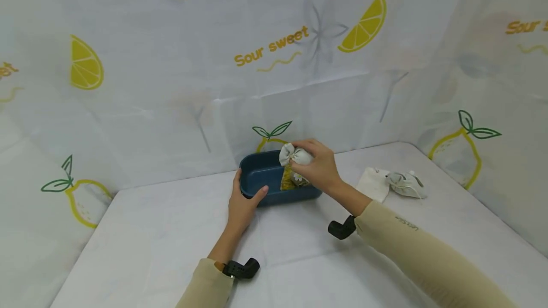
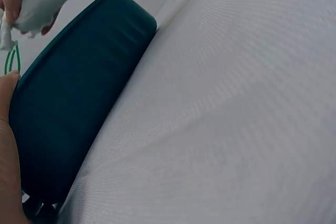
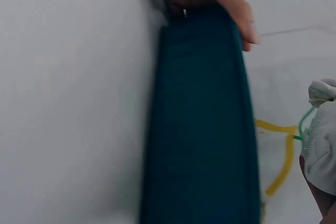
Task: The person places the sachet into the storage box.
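The fingers (image 1: 237, 180) of the left hand (image 1: 241, 208) lie along the outside of the blue tub (image 1: 282, 197) at its nine o'clock end, and the thumb hooks over the near rim at about eight, so the hand grips that end. Below, toward six, a black device (image 1: 241, 268) sits on the left wrist, at the cuff of a beige sleeve (image 1: 207, 285).

The tub stands on the white-covered table (image 1: 282, 255), its long side set close along the lemon-printed wall cloth (image 1: 162, 84). Inside, its blue floor shows toward nine o'clock. Toward three lie a yellow bundle (image 1: 286, 183) and, just beside it, a brownish bundle (image 1: 298, 179) bearing a white flower; the right hand (image 1: 320, 165) partly hides these.

That hand pinches a white pouch (image 1: 301, 156) between thumb and fingers, above the tub's right half at about one o'clock. The pouch is tied, its gathered end pointing toward nine; what it contains cannot be seen.

Well clear of the tub, at three o'clock, a white cloth piece (image 1: 370, 184) lies flat. Touching its right edge is a pale printed pouch (image 1: 406, 184), full-looking, with a drawstring.
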`<control>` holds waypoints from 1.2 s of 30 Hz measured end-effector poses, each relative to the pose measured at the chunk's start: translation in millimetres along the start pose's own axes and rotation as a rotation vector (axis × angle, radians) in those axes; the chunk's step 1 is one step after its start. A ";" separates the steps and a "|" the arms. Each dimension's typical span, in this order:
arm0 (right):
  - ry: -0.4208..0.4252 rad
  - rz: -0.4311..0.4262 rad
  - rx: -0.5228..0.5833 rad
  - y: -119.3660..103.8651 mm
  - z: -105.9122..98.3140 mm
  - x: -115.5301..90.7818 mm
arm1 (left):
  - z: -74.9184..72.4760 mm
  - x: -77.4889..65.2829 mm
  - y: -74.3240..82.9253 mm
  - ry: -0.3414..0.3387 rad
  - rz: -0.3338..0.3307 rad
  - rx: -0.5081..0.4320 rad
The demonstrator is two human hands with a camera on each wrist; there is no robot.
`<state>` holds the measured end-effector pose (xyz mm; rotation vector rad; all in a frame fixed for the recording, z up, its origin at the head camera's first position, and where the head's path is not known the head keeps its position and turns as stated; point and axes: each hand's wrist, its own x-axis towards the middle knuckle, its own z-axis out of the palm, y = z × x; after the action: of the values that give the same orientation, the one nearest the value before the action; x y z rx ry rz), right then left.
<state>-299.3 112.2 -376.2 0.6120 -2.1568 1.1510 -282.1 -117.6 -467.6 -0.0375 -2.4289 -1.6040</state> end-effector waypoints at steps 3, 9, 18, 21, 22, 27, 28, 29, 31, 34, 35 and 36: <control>-0.080 0.021 -0.001 0.6 23.8 3.7 | 0.2 0.8 -0.4 0.007 0.004 0.003; -0.231 0.085 -0.006 9.8 47.6 5.4 | 4.2 1.6 0.2 0.011 0.010 -0.006; -0.688 0.179 -0.196 14.0 57.6 13.6 | 3.1 0.1 2.2 0.012 -0.005 0.004; -0.789 0.201 -0.286 11.6 63.1 16.5 | 0.2 0.2 1.7 0.011 -0.009 0.000; -0.809 0.203 -0.315 11.1 63.7 16.8 | 0.0 -0.1 2.1 0.008 -0.010 -0.001; -0.788 0.206 -0.371 8.9 62.6 14.7 | 0.1 -0.6 3.2 0.000 -0.010 -0.013; -0.763 0.205 -0.368 7.8 61.0 13.5 | 0.2 -0.8 3.3 -0.001 -0.005 -0.010; -0.735 0.200 -0.358 6.4 58.8 12.2 | 0.3 -0.7 3.5 0.002 -0.005 -0.009; -0.668 0.176 -0.334 3.2 52.5 9.1 | 0.4 -0.9 3.8 0.009 -0.001 -0.004; -0.547 0.130 -0.276 -1.5 37.3 2.4 | 0.4 -0.8 3.3 0.010 0.004 0.008; -0.507 0.113 -0.249 -2.2 31.2 -0.1 | 0.3 -0.7 3.1 0.008 0.000 0.010; -0.467 0.095 -0.230 -2.2 24.7 -2.7 | 0.1 -0.7 2.9 0.006 0.000 0.013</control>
<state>-303.3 90.4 -387.6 0.7355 -2.6918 0.8456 -281.0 -116.3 -465.1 -0.0305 -2.4350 -1.5864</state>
